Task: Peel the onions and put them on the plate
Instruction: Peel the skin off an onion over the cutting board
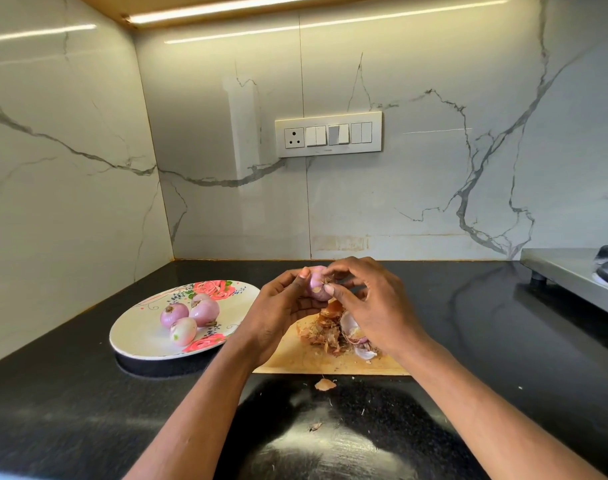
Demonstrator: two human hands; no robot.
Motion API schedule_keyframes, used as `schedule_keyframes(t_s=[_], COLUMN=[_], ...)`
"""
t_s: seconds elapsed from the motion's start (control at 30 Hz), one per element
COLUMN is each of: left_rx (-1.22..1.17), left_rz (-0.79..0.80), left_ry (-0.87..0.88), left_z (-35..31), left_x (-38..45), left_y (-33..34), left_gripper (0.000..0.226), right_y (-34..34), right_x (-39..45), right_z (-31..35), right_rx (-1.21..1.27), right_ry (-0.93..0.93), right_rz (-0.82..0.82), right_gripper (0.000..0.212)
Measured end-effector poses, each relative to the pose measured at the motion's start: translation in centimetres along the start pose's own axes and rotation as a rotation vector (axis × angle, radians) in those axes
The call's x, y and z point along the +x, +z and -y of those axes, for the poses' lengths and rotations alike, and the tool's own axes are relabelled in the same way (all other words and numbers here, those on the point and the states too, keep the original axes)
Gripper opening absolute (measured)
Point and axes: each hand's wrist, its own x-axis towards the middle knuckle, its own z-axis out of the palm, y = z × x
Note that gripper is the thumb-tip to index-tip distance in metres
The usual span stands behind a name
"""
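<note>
A pale pink onion (318,284) is held up above the wooden cutting board (295,362). My left hand (278,317) grips it from the left and below. My right hand (371,303) curls over it from the right, fingertips pinching at its rooty end. A white plate with red flowers (136,337) lies to the left on the black counter; several peeled onions (188,315) lie on it. A heap of brown and white onion skins (333,332) lies on the board under my hands.
Marble walls close the corner at the back and left, with a switch panel (328,134) on the back wall. A steel stove edge (572,271) stands at the far right. Loose skin scraps (325,384) lie on the counter before the board.
</note>
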Motion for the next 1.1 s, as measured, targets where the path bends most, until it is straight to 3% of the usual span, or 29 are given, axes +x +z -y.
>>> schedule_keyframes(t_s=[0.57, 1.1], left_rx=[0.045, 0.051], left_rz=[-0.015, -0.054], left_ry=[0.050, 0.025], left_z=[0.1, 0.1], left_x=[0.1, 0.2], left_y=[0.0, -0.2], left_gripper=[0.041, 0.028], right_y=[-0.1, -0.4], right_x=[-0.1, 0.1], right_z=[0.9, 1.1], right_rx=[0.028, -0.010], right_ry=[0.088, 0.174], right_rz=[-0.096, -0.086], right_gripper=[0.007, 0.016])
